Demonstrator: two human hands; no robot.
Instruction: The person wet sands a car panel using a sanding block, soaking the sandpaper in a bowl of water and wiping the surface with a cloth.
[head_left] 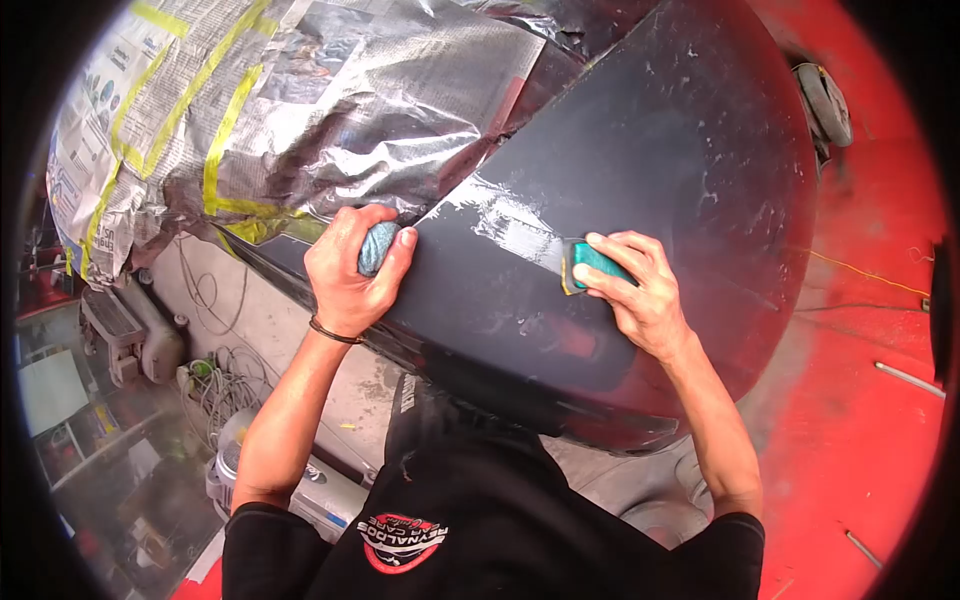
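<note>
My right hand (645, 290) grips a green sanding block (597, 262) with a dark, yellow-edged sheet under it. The block rests on a dark grey car body panel (690, 170), at the right end of a whitish scuffed patch (520, 232). Closed around a wadded blue-grey cloth (377, 248), my left hand (342, 275) is at the panel's left edge, close to the masked area. Wrinkled masking paper (350, 110) with newsprint and yellow tape (228, 140) covers the part of the car beside it.
Bundled cords (225, 385) lie on the concrete floor at left, near a grey metal machine part (140, 330) and a glass-topped surface (110, 470). Red floor (850, 400) extends along the right, with a thin yellow cord (870, 275) and a pale rod (908, 379).
</note>
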